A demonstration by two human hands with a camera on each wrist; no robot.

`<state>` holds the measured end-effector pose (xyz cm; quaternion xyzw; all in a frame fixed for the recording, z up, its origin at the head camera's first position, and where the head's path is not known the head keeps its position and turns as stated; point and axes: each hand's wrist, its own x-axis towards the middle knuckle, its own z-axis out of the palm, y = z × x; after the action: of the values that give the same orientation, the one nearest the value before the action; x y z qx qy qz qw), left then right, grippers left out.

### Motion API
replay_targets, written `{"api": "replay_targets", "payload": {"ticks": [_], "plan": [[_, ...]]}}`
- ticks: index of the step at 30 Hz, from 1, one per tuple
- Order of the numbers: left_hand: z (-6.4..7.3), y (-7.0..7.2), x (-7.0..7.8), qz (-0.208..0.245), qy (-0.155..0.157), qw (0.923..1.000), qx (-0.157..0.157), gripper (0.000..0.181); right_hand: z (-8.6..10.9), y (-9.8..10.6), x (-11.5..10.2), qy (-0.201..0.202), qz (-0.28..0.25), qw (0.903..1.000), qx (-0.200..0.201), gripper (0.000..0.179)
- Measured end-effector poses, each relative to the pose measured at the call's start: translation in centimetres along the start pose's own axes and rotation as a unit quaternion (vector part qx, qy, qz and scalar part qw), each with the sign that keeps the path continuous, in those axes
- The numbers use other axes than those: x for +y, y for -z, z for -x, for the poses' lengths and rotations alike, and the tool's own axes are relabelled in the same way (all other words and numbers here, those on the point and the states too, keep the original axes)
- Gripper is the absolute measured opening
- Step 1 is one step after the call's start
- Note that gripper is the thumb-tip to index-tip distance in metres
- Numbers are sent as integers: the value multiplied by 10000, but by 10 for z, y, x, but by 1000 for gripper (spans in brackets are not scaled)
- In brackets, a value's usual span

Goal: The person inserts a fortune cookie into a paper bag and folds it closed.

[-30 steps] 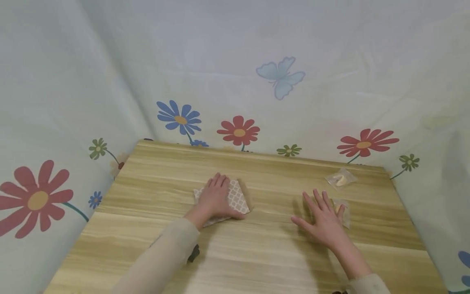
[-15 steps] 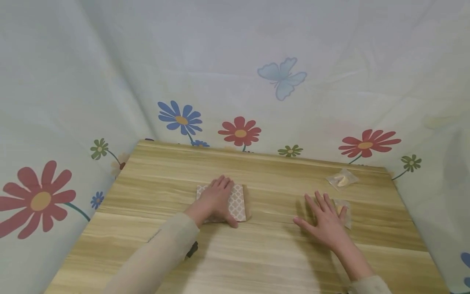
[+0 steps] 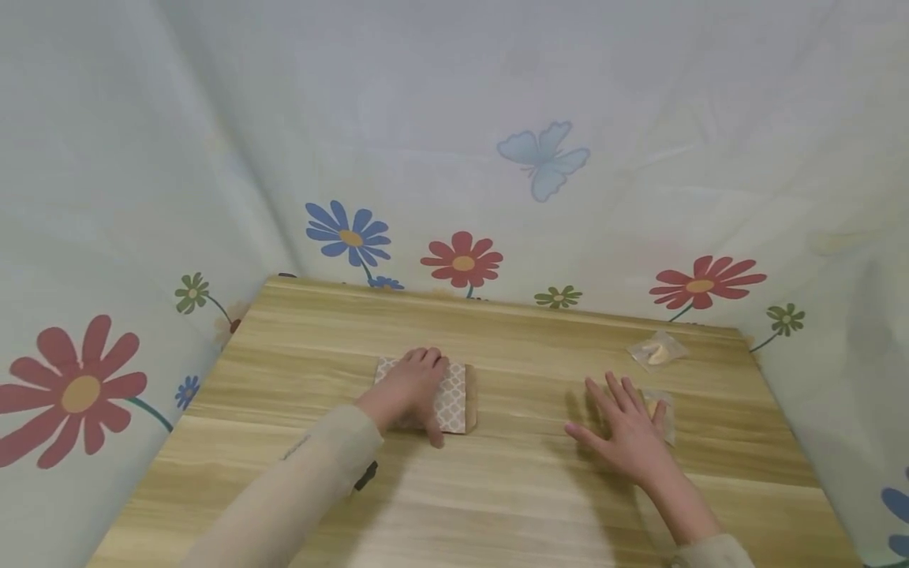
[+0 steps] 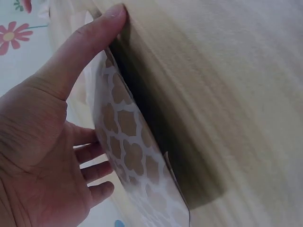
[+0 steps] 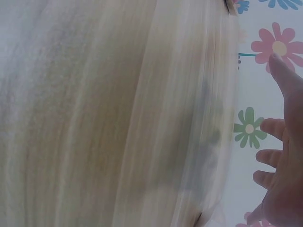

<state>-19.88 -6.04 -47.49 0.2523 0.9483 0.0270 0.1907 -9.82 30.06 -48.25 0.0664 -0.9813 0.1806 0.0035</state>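
Observation:
A flat paper bag (image 3: pixel 452 406) with a white and tan lattice print lies left of the middle of the table, a plain brown strip showing along its right side. My left hand (image 3: pixel 412 386) is over it, fingertips towards its far edge and thumb out past the near edge. In the left wrist view the straight thumb spans the bag (image 4: pixel 130 137), and a gap shows between palm and print. My right hand (image 3: pixel 630 430) is spread low over the table with nothing in it. It partly hides a clear wrapper (image 3: pixel 669 426) with something pale inside.
Another clear wrapper (image 3: pixel 658 352) holding a curved cream-coloured piece lies near the table's far right corner. The wood-grain table (image 3: pixel 497 505) meets a hanging sheet (image 3: pixel 426 118) printed with flowers and a butterfly at its back and sides.
The paper bag has turned from a slant to lie squarely and shifted slightly left. My left thumb has swung towards me, off the print. The right hand has hardly moved.

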Motion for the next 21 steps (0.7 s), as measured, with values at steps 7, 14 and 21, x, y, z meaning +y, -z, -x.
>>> {"api": "replay_targets", "payload": {"ticks": [7,14,21], "plan": [[-1,-3,-5,252,10,9997,48,143,3,-1,1,-22,33,10000,-25,88],[-3,-5,-10,384,-122,9989,222,134,2,-4,-3,40,16,10000,-6,86],[-2,-8,-12,744,-198,9956,530,127,1,-3,-7,62,15,10000,-3,86]]}}
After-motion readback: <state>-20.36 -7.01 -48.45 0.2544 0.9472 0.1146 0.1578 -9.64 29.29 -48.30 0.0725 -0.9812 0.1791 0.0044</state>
